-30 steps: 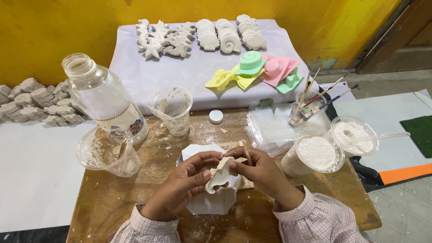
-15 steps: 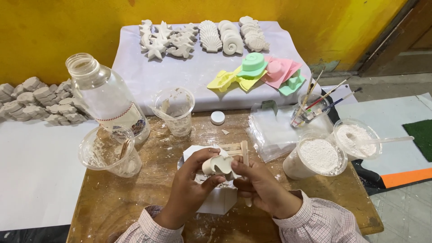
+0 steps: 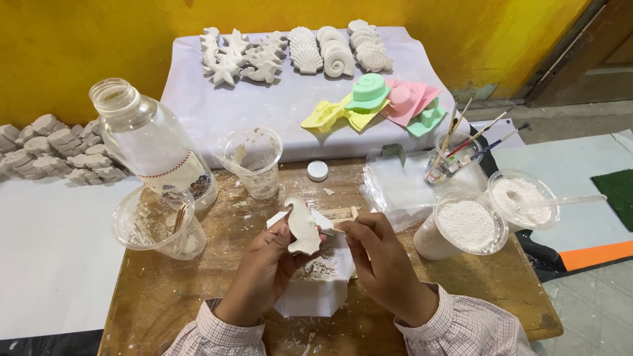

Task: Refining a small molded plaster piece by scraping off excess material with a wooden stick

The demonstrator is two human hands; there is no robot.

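Note:
My left hand (image 3: 260,267) holds a white plaster figure (image 3: 302,226), shaped like a seahorse, upright above the wooden table (image 3: 165,296). My right hand (image 3: 382,260) pinches a small thin tool (image 3: 333,231) whose tip touches the figure's right edge. Under both hands lies a white paper sheet (image 3: 316,296) with plaster crumbs on it. A flat wooden stick (image 3: 339,212) rests on the table just behind the figure.
A large clear bottle (image 3: 155,148), two dirty plastic cups (image 3: 155,221) (image 3: 254,161), a white cap (image 3: 317,171), two cups of white powder (image 3: 465,224) (image 3: 524,198), a cup of brushes (image 3: 452,155). Behind: plaster casts (image 3: 297,53) and coloured moulds (image 3: 382,102) on a white cloth.
I have turned the plaster figure from lying low between both hands to standing upright in my left hand. My right hand has shifted to its right edge with the tool.

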